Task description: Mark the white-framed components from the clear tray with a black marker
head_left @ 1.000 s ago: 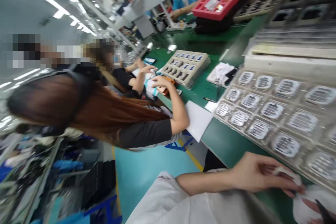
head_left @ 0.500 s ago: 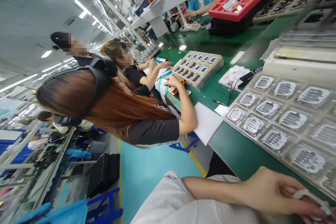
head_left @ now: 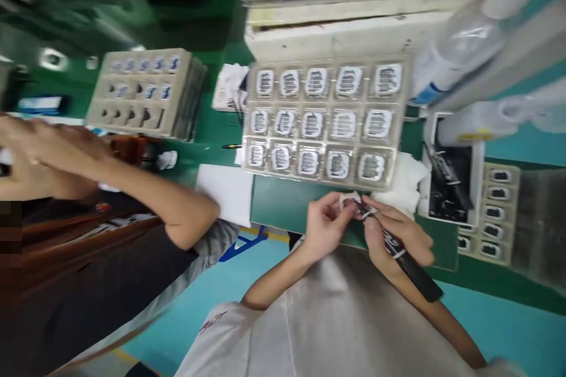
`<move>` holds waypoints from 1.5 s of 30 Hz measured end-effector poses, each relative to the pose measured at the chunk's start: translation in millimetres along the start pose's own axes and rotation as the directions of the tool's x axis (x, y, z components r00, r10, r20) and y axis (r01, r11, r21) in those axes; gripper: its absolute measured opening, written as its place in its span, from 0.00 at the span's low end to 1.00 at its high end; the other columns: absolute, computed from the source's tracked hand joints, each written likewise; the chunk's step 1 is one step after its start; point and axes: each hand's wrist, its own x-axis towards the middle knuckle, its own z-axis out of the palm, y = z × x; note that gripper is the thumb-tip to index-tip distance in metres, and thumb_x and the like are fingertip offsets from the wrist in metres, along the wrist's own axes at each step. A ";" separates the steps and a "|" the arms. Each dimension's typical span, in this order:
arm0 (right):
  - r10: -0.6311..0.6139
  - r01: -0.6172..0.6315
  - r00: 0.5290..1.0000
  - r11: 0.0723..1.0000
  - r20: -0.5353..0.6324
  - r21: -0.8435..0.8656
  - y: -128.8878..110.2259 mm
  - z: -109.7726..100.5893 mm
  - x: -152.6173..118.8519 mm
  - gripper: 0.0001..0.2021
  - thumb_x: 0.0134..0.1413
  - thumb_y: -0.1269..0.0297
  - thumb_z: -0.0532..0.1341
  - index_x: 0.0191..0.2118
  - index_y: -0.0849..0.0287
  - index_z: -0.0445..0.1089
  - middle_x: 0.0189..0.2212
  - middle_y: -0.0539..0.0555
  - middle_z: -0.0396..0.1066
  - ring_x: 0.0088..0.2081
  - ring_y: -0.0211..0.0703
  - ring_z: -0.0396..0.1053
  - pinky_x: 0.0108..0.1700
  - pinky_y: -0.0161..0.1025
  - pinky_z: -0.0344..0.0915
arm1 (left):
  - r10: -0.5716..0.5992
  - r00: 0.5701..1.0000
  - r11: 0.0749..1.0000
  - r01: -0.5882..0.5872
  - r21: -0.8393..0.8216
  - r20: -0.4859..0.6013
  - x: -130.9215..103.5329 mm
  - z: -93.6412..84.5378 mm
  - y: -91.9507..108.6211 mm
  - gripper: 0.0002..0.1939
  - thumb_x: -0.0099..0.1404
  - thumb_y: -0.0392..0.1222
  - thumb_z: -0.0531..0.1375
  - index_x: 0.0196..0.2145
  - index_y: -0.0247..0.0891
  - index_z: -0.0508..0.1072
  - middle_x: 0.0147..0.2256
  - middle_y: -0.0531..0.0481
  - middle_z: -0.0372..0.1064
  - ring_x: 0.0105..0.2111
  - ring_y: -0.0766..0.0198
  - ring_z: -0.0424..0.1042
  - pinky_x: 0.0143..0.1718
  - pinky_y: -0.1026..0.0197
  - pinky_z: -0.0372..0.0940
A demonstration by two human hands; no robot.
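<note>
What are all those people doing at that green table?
A person sits at the green bench, pinching a small white part in the left hand and holding a black marker in the right hand, tip against the part. Just beyond lies a clear tray of similar pieces in rows. To the left, a co-worker's arm reaches over the bench near a beige tray.

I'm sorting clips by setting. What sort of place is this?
Most likely an electronics assembly line in a factory. A clear tray holds rows of small identical parts on a green workbench, more part trays sit nearby, and a co-worker's arm works alongside.
</note>
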 end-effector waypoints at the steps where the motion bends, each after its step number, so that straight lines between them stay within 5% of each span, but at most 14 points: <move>1: -0.001 0.001 1.000 1.000 0.013 -0.024 -0.1 3.2 0.5 0.16 0.66 0.78 0.75 0.54 0.54 0.82 0.48 0.55 0.87 0.48 0.59 0.90 0.48 0.51 0.93 | 0.007 1.000 1.000 -0.007 0.006 0.000 -0.4 -0.8 -0.3 0.28 0.62 0.66 0.81 0.40 0.36 0.86 0.36 0.45 0.87 0.34 0.59 0.84 0.42 0.58 0.82; 12: -0.022 0.027 0.998 0.997 0.060 -0.072 -9.4 9.1 10.8 0.14 0.71 0.79 0.71 0.54 0.55 0.79 0.43 0.54 0.87 0.48 0.55 0.90 0.50 0.47 0.93 | 0.135 0.991 0.981 -0.132 0.138 -0.006 -3.3 -3.8 -0.2 0.16 0.68 0.53 0.79 0.37 0.37 0.86 0.30 0.49 0.84 0.29 0.65 0.78 0.31 0.66 0.72; 28: 0.012 -0.005 0.997 0.996 0.074 -0.093 -12.0 8.0 12.9 0.14 0.70 0.78 0.71 0.53 0.53 0.79 0.43 0.53 0.87 0.47 0.54 0.90 0.50 0.47 0.93 | 0.168 0.985 0.945 -0.152 0.291 -0.031 -6.1 -3.2 -1.4 0.22 0.72 0.61 0.74 0.38 0.36 0.86 0.28 0.50 0.81 0.27 0.65 0.74 0.29 0.66 0.70; 35: -0.072 0.091 0.991 0.982 0.116 -0.165 -10.8 7.4 11.9 0.11 0.69 0.79 0.72 0.49 0.56 0.78 0.38 0.53 0.85 0.45 0.53 0.90 0.53 0.42 0.92 | 0.257 0.966 0.856 -0.246 0.454 0.038 -8.2 -9.5 -5.0 0.14 0.77 0.50 0.69 0.42 0.36 0.87 0.28 0.52 0.80 0.26 0.67 0.70 0.30 0.66 0.67; 38: -0.061 0.080 0.991 0.983 0.119 -0.165 -11.5 6.6 12.0 0.09 0.72 0.77 0.71 0.48 0.54 0.77 0.39 0.52 0.85 0.45 0.52 0.90 0.53 0.42 0.92 | 0.250 0.967 0.854 -0.239 0.461 0.038 -8.3 -11.0 -4.0 0.13 0.77 0.49 0.69 0.41 0.37 0.87 0.27 0.53 0.77 0.25 0.68 0.67 0.29 0.66 0.66; 42: 0.101 -0.085 0.988 0.988 0.116 -0.131 -13.1 6.0 13.0 0.08 0.76 0.74 0.70 0.50 0.53 0.76 0.44 0.54 0.87 0.49 0.52 0.89 0.53 0.43 0.92 | 0.196 0.981 0.900 -0.181 0.396 0.003 -7.0 -9.9 0.3 0.16 0.74 0.54 0.72 0.38 0.36 0.85 0.27 0.52 0.78 0.25 0.67 0.68 0.27 0.66 0.64; 45: 0.017 -0.002 0.993 0.991 0.119 -0.131 -10.4 8.5 12.8 0.09 0.73 0.76 0.70 0.50 0.54 0.76 0.41 0.52 0.86 0.45 0.50 0.89 0.53 0.43 0.92 | 0.156 0.988 0.920 -0.144 0.364 -0.005 -6.2 -9.8 1.6 0.19 0.73 0.56 0.73 0.36 0.36 0.84 0.26 0.52 0.77 0.25 0.66 0.69 0.27 0.66 0.65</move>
